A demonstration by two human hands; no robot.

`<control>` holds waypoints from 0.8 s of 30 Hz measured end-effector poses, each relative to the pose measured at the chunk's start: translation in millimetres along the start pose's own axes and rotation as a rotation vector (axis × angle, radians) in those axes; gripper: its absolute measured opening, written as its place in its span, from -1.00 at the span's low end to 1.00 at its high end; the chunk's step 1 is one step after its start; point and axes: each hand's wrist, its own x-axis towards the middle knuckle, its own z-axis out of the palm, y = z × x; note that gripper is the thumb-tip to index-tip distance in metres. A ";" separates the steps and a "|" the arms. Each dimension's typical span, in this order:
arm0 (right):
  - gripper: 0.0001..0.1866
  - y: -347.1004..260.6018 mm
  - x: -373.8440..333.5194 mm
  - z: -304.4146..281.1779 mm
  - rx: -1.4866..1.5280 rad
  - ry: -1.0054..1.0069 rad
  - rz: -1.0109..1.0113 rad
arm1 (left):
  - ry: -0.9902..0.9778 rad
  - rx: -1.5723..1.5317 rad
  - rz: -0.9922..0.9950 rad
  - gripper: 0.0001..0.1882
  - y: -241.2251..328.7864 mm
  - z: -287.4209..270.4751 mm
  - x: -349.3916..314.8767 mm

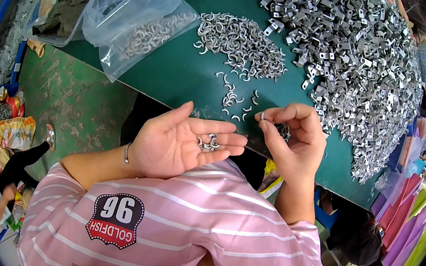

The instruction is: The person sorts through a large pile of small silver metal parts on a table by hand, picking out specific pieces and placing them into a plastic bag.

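Observation:
My left hand (172, 141) lies palm up in front of my chest, its fingers stretched out flat. Several small curved metal pieces (208, 143) rest loose on those fingers. To the right, my right hand (297, 140) pinches one small curved metal piece (262, 116) between thumb and forefinger, over the table's near edge. Beyond the hands, a heap of the same crescent-shaped pieces (240, 43) covers part of the green table (176, 83). A few strays (232, 98) are scattered between that heap and my fingers. Part of a dark cluster behind my right fingers is hidden.
A large pile of bent metal brackets with holes (359, 71) spreads over the table's right side. At the left stand a clear plastic bag (131, 16) with more curved pieces and a plastic bin (63, 13) holding dark cloth. Another person's foot (51, 137) shows at far left.

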 end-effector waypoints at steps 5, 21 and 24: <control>-0.75 -1.2 2.2 -2.0 0.151 -0.031 0.013 | 0.012 0.010 0.008 -0.14 1.4 2.9 0.9; -0.78 -0.6 19.2 4.3 -0.760 -0.118 -0.473 | 0.029 0.004 -0.002 -0.14 2.6 8.2 0.3; -0.79 -2.8 19.4 4.8 -0.767 -0.105 -0.457 | 0.021 -0.011 -0.003 -0.14 2.3 5.3 0.5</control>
